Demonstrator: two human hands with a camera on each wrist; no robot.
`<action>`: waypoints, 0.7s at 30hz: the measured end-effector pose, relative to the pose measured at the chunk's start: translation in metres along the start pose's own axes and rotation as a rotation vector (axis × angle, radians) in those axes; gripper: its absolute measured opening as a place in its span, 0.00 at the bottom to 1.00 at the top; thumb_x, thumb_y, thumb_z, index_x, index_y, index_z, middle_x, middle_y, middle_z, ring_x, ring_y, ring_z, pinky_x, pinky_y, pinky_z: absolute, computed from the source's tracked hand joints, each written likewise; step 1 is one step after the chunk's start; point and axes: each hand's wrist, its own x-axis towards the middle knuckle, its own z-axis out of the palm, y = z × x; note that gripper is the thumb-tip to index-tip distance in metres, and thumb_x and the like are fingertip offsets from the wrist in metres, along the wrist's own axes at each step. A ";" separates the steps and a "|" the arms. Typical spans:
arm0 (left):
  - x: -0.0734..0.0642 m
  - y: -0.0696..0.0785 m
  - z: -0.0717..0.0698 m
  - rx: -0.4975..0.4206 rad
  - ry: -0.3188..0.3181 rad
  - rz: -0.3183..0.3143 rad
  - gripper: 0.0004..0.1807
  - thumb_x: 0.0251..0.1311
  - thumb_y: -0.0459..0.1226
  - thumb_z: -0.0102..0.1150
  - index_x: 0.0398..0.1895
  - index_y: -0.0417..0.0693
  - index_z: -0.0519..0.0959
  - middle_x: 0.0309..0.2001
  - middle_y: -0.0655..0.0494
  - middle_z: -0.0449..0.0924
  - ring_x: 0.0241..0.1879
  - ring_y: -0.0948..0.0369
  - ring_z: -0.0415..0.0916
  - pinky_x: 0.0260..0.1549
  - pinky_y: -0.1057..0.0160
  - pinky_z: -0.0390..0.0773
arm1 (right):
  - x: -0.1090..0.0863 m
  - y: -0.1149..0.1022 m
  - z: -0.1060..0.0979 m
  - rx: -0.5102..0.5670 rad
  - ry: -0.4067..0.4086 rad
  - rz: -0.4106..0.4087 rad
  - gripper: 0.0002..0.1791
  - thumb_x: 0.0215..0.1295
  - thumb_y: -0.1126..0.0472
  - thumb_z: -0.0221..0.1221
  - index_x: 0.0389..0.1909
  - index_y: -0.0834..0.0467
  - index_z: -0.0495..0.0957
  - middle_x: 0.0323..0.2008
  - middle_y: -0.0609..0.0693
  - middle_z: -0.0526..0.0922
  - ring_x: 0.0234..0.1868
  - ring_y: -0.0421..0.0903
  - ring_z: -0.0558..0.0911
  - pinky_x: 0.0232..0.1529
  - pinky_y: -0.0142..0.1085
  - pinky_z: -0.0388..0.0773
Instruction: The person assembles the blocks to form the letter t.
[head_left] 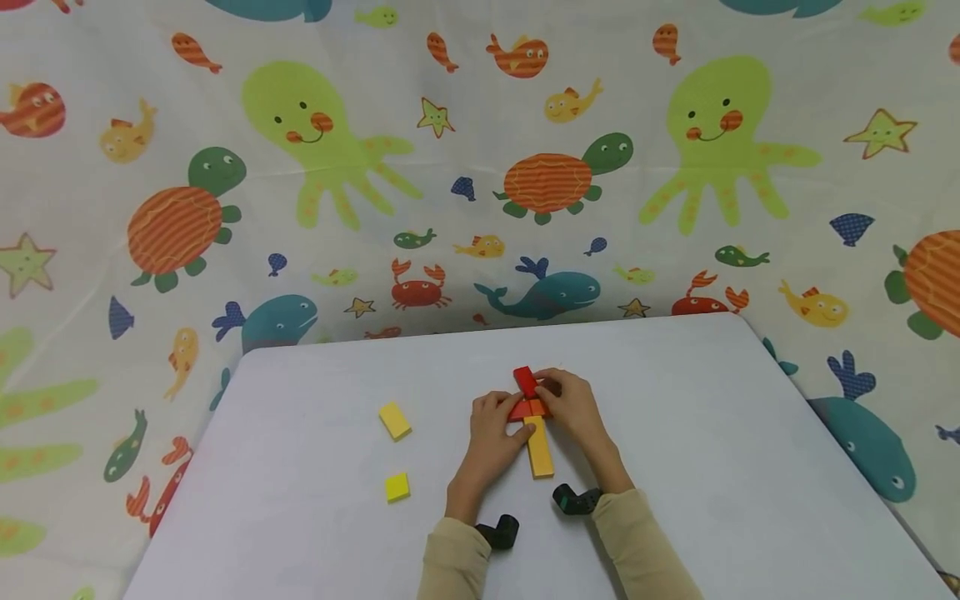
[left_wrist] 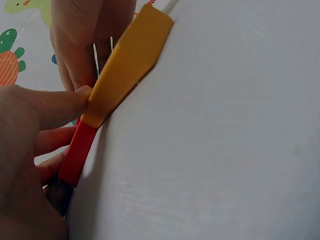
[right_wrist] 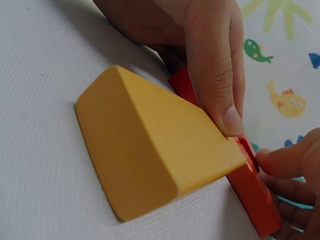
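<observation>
On the white table, a long yellow-orange block (head_left: 540,454) points toward the person. Its far end meets a crosswise row made of a red block (head_left: 519,411) and an orange block (head_left: 536,407). Beyond that row another red block (head_left: 526,381) extends away at a tilt. My left hand (head_left: 489,429) curls round the left red block, its thumb at the end of the yellow-orange block (left_wrist: 127,65). With thumb and fingers my right hand (head_left: 573,407) pinches the far red block. The right wrist view shows the thumb (right_wrist: 280,162) close by the row, its fingers partly hidden.
Left of the hands lie a yellow rectangular block (head_left: 395,422) and a small bright yellow block (head_left: 397,487). Each wrist wears a black device, the left one (head_left: 501,532) and the right one (head_left: 576,500). A sea-animal curtain (head_left: 465,183) hangs behind the table's far edge.
</observation>
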 end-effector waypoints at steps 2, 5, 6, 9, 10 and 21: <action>0.000 0.000 0.001 0.000 -0.001 -0.002 0.30 0.67 0.43 0.66 0.71 0.44 0.75 0.64 0.46 0.73 0.67 0.47 0.61 0.67 0.41 0.66 | 0.000 0.001 0.000 -0.004 -0.001 0.000 0.18 0.71 0.61 0.65 0.60 0.56 0.83 0.49 0.57 0.88 0.47 0.52 0.83 0.53 0.45 0.86; 0.001 -0.001 0.001 0.007 -0.005 -0.011 0.30 0.67 0.43 0.66 0.71 0.45 0.75 0.64 0.46 0.72 0.66 0.48 0.61 0.66 0.41 0.68 | -0.001 0.001 -0.001 -0.015 -0.007 -0.005 0.20 0.71 0.61 0.66 0.62 0.55 0.83 0.48 0.57 0.88 0.45 0.51 0.82 0.50 0.43 0.87; 0.001 -0.001 0.002 0.009 -0.007 -0.019 0.31 0.67 0.44 0.66 0.71 0.45 0.75 0.65 0.46 0.72 0.66 0.48 0.61 0.66 0.42 0.69 | -0.001 0.001 -0.002 -0.019 -0.011 -0.007 0.20 0.71 0.61 0.66 0.63 0.55 0.82 0.47 0.57 0.88 0.44 0.51 0.82 0.49 0.43 0.87; 0.000 -0.001 0.002 0.004 -0.009 -0.043 0.31 0.67 0.44 0.67 0.72 0.47 0.74 0.66 0.47 0.70 0.68 0.48 0.60 0.67 0.43 0.70 | -0.001 0.000 -0.002 -0.041 -0.026 -0.012 0.22 0.71 0.61 0.66 0.64 0.56 0.82 0.48 0.57 0.87 0.44 0.51 0.81 0.50 0.43 0.86; 0.000 -0.001 0.002 -0.002 -0.008 -0.050 0.31 0.67 0.44 0.67 0.72 0.47 0.74 0.67 0.47 0.69 0.68 0.48 0.60 0.67 0.43 0.71 | 0.000 0.000 -0.002 -0.049 -0.031 -0.014 0.22 0.71 0.61 0.66 0.64 0.56 0.81 0.48 0.57 0.87 0.45 0.51 0.81 0.51 0.44 0.86; 0.001 -0.002 0.001 -0.033 0.012 -0.043 0.29 0.66 0.43 0.68 0.69 0.44 0.76 0.68 0.48 0.68 0.69 0.48 0.60 0.68 0.45 0.71 | 0.003 0.001 -0.001 -0.050 -0.060 -0.032 0.21 0.70 0.61 0.67 0.63 0.56 0.82 0.44 0.55 0.87 0.42 0.48 0.79 0.48 0.41 0.85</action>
